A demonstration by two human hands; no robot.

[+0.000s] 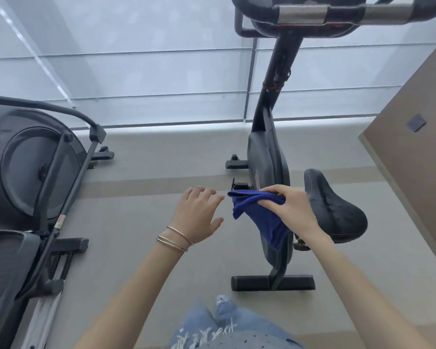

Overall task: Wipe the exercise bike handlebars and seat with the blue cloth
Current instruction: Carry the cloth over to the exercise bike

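Observation:
A black exercise bike (267,157) stands in front of me on the grey floor. Its black seat (335,210) is at the right, and its handlebars (337,11) with silver grip sections run across the top of the view. My right hand (287,205) pinches a bunched blue cloth (257,215) just left of the seat, and the cloth hangs down in front of the bike frame. My left hand (199,212), with bracelets on the wrist, is open with spread fingers a short way left of the cloth, not touching it.
A second dark fitness machine (35,177) with a round housing stands at the left. A beige wall (413,147) rises at the right, and pale window blinds (136,59) span the back. The bike's rear base bar (272,283) lies near my feet.

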